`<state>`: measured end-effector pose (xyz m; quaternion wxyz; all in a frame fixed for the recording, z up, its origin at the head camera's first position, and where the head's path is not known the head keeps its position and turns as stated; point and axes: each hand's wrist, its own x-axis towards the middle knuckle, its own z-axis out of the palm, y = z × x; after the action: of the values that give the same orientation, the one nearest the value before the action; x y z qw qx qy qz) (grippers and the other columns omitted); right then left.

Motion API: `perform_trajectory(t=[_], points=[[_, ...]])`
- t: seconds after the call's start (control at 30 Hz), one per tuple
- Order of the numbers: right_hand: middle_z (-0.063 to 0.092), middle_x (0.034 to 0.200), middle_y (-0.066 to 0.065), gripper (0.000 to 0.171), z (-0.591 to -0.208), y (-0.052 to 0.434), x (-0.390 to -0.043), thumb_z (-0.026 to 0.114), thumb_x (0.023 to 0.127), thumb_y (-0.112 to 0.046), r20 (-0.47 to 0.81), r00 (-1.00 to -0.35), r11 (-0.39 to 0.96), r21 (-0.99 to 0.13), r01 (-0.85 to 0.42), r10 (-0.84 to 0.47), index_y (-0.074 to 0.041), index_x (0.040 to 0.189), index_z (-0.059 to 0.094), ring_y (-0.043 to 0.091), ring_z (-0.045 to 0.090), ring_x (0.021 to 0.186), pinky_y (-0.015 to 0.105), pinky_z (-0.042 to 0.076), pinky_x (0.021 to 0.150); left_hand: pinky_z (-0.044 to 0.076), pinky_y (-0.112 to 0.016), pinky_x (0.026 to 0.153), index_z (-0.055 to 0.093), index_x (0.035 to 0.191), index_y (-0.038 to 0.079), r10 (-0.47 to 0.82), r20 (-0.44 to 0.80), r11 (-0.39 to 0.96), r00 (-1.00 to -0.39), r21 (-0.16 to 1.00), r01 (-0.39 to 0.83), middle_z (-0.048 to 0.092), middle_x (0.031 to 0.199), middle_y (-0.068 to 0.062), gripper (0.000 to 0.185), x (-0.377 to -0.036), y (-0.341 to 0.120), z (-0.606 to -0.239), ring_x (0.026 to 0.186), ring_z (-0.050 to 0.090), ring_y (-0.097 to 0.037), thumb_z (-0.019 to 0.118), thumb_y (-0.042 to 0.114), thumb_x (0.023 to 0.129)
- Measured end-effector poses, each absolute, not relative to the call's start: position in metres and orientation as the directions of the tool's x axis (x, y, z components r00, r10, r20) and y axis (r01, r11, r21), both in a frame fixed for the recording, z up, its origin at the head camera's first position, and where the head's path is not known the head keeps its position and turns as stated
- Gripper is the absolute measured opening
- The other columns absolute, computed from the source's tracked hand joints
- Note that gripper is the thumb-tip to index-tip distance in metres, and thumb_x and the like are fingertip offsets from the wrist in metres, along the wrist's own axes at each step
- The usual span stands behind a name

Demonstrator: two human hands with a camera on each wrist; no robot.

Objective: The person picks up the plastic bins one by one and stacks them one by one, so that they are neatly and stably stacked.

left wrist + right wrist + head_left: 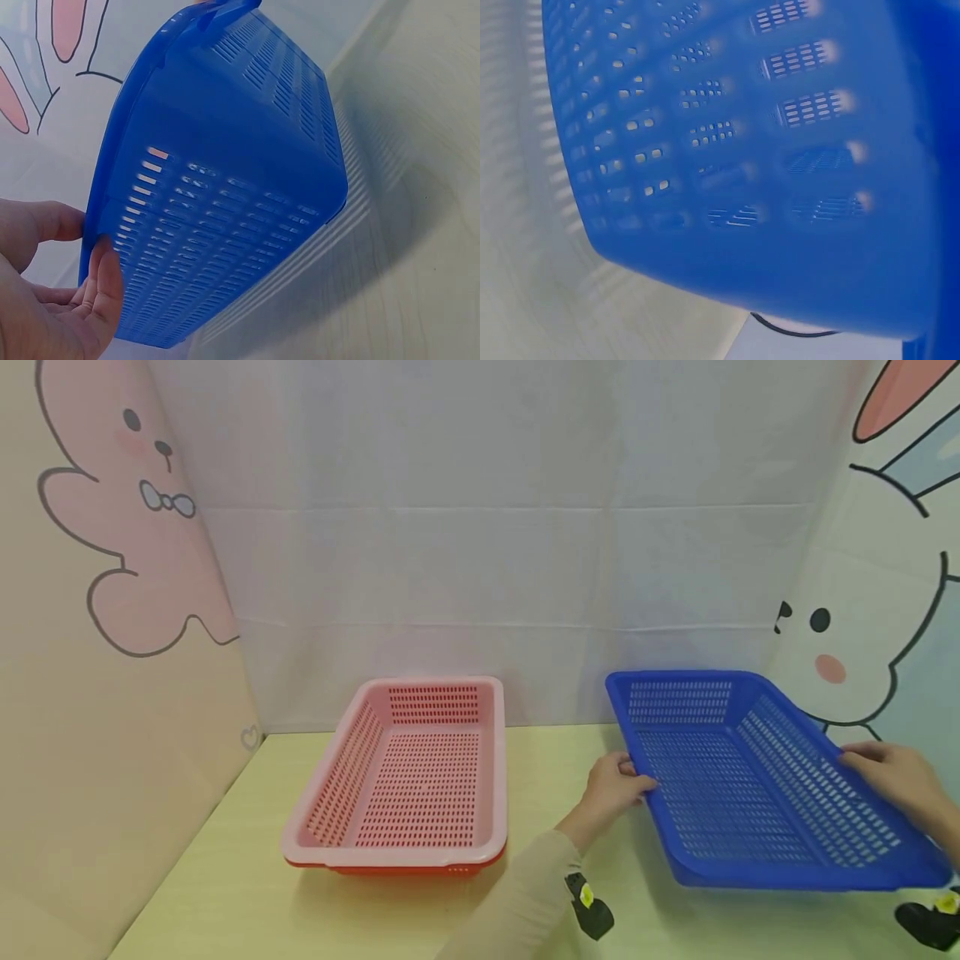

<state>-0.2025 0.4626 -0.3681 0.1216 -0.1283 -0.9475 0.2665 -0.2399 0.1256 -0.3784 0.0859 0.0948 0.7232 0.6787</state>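
A blue plastic basket point(701, 797) with slotted sides and bottom is at the right of the table, held between both hands. My left hand point(613, 789) pinches its left rim, thumb on top and fingers beneath; the left wrist view shows this hand point(60, 277) at the rim beside the slotted wall. On the opposite side, my right hand point(896, 777) grips the right rim. The right wrist view is filled by the basket's outer wall point(840, 270), and the right hand is out of sight there. Below the basket a striped shadow falls on the tabletop.
To the left, a pink basket point(423, 785) stands on the pale yellow table point(217, 860), with a red basket's rim point(491, 858) showing beneath it. A white cloth wall point(450, 568) closes off the back. Cartoon-printed panels stand at left point(142, 527) and right point(855, 635).
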Motion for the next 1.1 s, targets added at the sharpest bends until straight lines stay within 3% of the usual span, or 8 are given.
perform_trajectory(t=[0.27, 0.7, 0.9, 1.1], points=[[0.052, 0.091, 0.038, 0.043, -0.364, 0.451, -0.209, 0.044, 0.093, -0.016, 0.17, -0.946, 0.826, -0.545, 0.144, 0.277, 0.022, 0.112, 0.042, 0.026, 0.057, 0.063, 0.032, 0.046, 0.051, 0.053, -0.028, 0.06, 0.061, 0.1, -0.004, 0.202, -0.023, 0.098, -0.979, 0.995, -0.003, 0.055, 0.075, 0.0, 0.029, -0.246, 0.11, -0.369, 0.064, 0.055, -0.012, 0.068, -0.002, 0.072], [0.059, 0.089, 0.029, 0.047, -0.349, 0.424, -0.21, 0.045, 0.093, -0.024, 0.157, -0.962, 0.812, -0.575, 0.096, 0.225, 0.019, 0.113, 0.047, 0.009, 0.053, 0.062, 0.024, 0.044, 0.05, 0.052, -0.026, 0.06, 0.06, 0.101, -0.006, 0.21, -0.043, 0.209, -0.977, 0.978, 0.001, 0.059, 0.076, -0.002, 0.03, -0.25, 0.082, -0.35, 0.065, 0.056, -0.012, 0.068, 0.002, 0.073], [0.058, 0.096, 0.032, 0.047, -0.342, 0.409, -0.211, 0.047, 0.092, -0.025, 0.174, -0.952, 0.814, -0.57, 0.112, 0.253, 0.017, 0.114, 0.049, 0.005, 0.05, 0.062, 0.02, 0.04, 0.05, 0.052, -0.026, 0.061, 0.061, 0.103, -0.006, 0.23, -0.033, 0.342, -0.973, 0.938, 0.049, 0.061, 0.08, -0.004, 0.03, -0.245, 0.068, -0.337, 0.067, 0.057, -0.013, 0.068, 0.007, 0.077], [0.056, 0.098, 0.033, 0.049, -0.336, 0.393, -0.214, 0.046, 0.092, -0.027, 0.201, -0.946, 0.79, -0.607, 0.084, 0.255, 0.016, 0.116, 0.047, 0.003, 0.05, 0.059, 0.017, 0.041, 0.049, 0.043, -0.022, 0.053, 0.063, 0.092, -0.002, 0.248, 0.025, 0.5, -0.968, 0.853, 0.15, 0.058, 0.072, -0.003, 0.02, -0.245, 0.052, -0.322, 0.062, 0.049, -0.012, 0.067, 0.011, 0.077]])
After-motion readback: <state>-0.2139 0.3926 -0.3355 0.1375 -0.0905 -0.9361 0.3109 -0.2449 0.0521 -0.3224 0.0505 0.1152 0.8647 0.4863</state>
